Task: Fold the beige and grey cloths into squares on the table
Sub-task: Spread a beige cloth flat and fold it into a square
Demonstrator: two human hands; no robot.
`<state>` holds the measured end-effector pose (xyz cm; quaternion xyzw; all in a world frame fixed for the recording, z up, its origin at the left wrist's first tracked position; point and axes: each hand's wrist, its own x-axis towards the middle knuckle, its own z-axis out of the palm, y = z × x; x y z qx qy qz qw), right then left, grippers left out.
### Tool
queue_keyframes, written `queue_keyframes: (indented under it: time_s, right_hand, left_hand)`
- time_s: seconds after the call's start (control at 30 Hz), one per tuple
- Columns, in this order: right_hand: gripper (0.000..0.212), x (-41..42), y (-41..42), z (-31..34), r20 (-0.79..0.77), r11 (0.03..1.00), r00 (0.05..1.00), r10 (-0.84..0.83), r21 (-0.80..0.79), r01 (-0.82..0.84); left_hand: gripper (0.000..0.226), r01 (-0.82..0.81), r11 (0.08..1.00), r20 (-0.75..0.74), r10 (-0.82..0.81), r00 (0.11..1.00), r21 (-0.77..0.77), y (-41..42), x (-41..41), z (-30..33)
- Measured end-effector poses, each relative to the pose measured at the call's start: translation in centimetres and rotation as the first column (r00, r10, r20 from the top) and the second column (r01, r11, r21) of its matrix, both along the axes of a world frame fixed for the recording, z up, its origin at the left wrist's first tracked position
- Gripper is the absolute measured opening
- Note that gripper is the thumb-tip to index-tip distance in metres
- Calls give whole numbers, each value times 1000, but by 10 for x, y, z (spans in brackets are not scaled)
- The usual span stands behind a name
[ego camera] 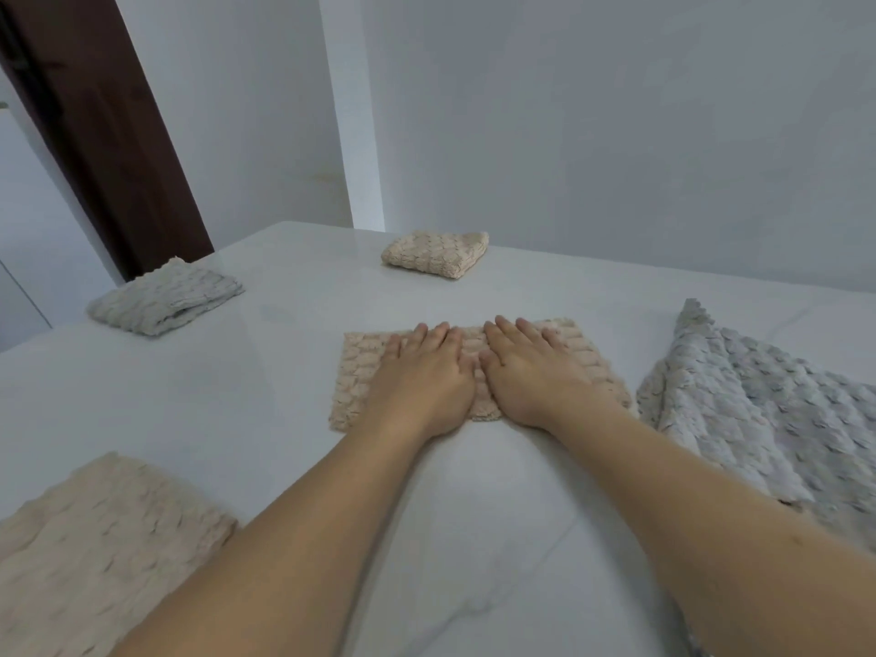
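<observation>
Beige cloth in hand (479, 367): lies flat mid-surface, already doubled into a rough square, waffle-textured. Both palms on top of it, side by side, thumbs almost touching. Left hand (422, 381) covers the left-centre part, right hand (531, 372) the right-centre part. Grip state: none as such; fingers of both hands straight and spread, pressing down, nothing pinched or curled round. Judged purpose: flattening the fold so the layers settle and edges stay aligned.

Folded beige square (436, 254) near the far edge of the surface; folded pale cloth (166, 298) at the far left corner. Both look finished, set well apart from the working spot, presumably to keep it free.

Grey cloth (758, 410) along the right edge, unfolded, rumpled, one corner sticking up; just beside the pressed cloth, whether touching cannot be told. Another beige cloth (95, 552) at the near left corner, flat, apparently awaiting folding.

Surface (474, 538): white, glossy.
</observation>
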<state>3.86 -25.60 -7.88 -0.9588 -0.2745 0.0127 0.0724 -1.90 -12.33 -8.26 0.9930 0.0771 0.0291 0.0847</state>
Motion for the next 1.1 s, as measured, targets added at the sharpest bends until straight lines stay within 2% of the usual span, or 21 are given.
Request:
queue_keyframes:
  time_s: [0.4,0.53,0.63,0.73,0.83,1.1]
  right_hand:
    - [56,4,-8,4,-28,1000,1000,13,-7,-13]
    - [57,10,-37,6,-45,997,997,-65,-33,63]
    - [57,18,-51,18,-43,979,985,-165,-130,159]
    - [57,10,-25,25,47,991,993,-112,-67,115]
    - [56,-6,4,9,11,1000,1000,-25,-5,25]
    - [57,7,-22,4,-25,999,999,-47,-9,47]
  left_hand:
    - [58,1,1000,-5,-1,1000,-18,13,-5,4]
    - [58,-104,994,-42,103,994,-31,48,-22,6]
    - [60,-182,982,-114,186,976,46,62,-30,18]
    - [58,-73,996,-30,74,997,55,38,-15,30]
    - [56,67,998,-24,-67,997,2,8,-5,17]
    - [56,20,1000,-71,-19,997,2,49,-4,7]
